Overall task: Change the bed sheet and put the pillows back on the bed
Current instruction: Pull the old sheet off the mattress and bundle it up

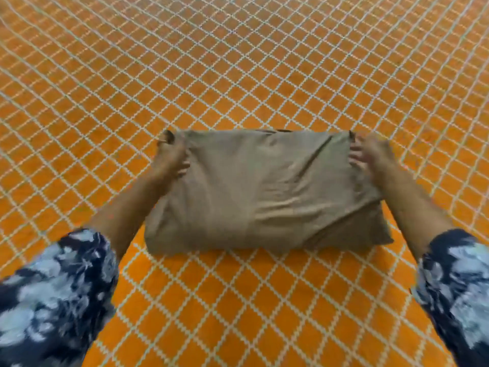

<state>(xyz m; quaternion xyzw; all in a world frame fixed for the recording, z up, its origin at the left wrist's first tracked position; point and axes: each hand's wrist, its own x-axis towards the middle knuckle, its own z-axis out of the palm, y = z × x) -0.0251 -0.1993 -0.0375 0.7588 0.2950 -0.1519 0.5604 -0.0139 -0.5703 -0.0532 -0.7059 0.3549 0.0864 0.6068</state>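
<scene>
tan pillow (264,192), flat on orange sheet (238,75)

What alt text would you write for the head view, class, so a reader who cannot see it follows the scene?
A person's left hand and right hand grip the far corners of a tan pillow lying on an orange sheet with a white diamond grid. Dark patterned sleeves frame the bottom corners.

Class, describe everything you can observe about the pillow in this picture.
The pillow is rectangular and plump, in a plain tan-brown cloth case with soft wrinkles. It lies flat on the orange sheet with its white diamond grid. The left hand grips its far left corner and the right hand holds its far right corner. Motion blur hides finer details such as seams.
</scene>
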